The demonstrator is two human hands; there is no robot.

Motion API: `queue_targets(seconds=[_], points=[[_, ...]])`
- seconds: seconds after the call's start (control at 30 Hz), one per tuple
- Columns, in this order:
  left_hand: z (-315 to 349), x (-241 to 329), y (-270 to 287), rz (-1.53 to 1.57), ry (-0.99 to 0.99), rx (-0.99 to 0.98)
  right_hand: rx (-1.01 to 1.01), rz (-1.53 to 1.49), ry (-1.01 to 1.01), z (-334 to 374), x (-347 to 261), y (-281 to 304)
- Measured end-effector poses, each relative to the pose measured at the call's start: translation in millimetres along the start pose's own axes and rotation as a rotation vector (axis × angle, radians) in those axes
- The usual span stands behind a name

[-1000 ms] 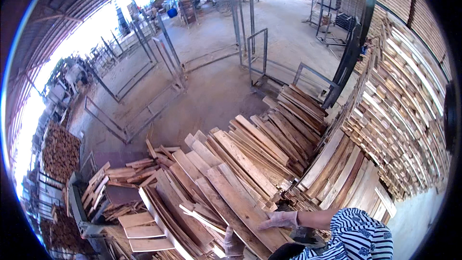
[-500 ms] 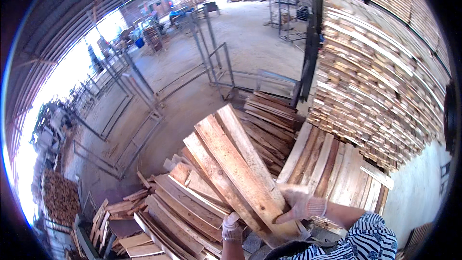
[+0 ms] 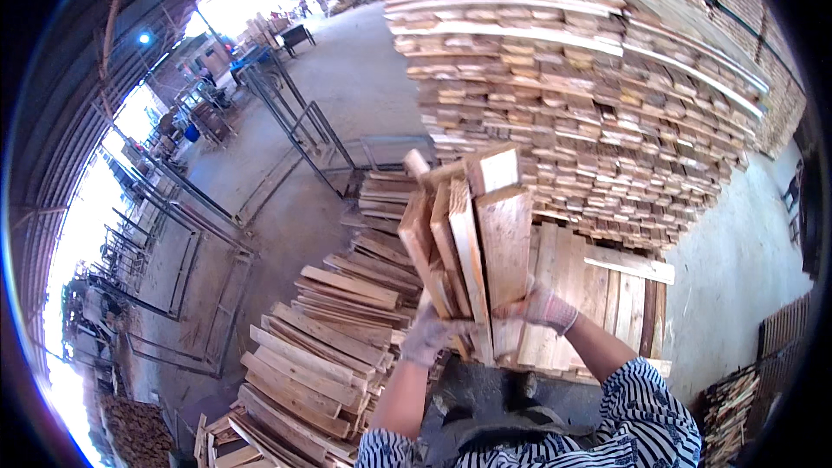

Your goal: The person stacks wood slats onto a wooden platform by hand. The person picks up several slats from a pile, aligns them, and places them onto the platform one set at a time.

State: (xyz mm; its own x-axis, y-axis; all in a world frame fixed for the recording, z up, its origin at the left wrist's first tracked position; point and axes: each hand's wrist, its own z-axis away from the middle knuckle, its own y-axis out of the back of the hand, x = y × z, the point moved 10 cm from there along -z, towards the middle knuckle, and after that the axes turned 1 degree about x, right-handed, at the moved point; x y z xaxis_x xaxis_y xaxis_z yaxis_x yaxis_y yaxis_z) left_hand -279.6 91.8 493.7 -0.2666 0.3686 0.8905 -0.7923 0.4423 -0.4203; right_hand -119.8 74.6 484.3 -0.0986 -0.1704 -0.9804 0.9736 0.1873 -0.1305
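Note:
Between my two gloved hands I hold a bundle of several wooden planks (image 3: pixel 505 238), raised and roughly on edge with their ends tilted up. My left hand (image 3: pixel 425 335) grips the bundle's lower left side, its fingers partly behind the wood. On the right side, my right hand (image 3: pixel 544 308) is closed against the widest plank. Directly behind and right of the bundle lies a low layer of boards (image 3: pixel 615 303), set side by side. Loose planks (image 3: pixel 316 351) are heaped to the left of my left hand.
A tall stack of boards (image 3: pixel 572 113) rises beyond the low layer. Metal frames (image 3: pixel 299 121) stand on the concrete floor to the far left. More wood pieces (image 3: pixel 732 403) lie at the lower right, and a bundle of sticks (image 3: pixel 139 433) sits at the lower left.
My view has turned to the right. The planks in my hands have swung from slanting over the heap to standing more upright near the low board layer, and both hands now clasp the bundle's sides.

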Motion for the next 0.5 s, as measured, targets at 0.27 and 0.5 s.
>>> queue_targets(seconds=[0.27,0.5], points=[[-95,-86,-51,-0.205,-0.037,-0.384,0.257,0.003,-0.001,13,59,109],[-111,-165,-43,0.228,0.05,-0.076,0.272,-0.04,-0.12,6,143,139]])
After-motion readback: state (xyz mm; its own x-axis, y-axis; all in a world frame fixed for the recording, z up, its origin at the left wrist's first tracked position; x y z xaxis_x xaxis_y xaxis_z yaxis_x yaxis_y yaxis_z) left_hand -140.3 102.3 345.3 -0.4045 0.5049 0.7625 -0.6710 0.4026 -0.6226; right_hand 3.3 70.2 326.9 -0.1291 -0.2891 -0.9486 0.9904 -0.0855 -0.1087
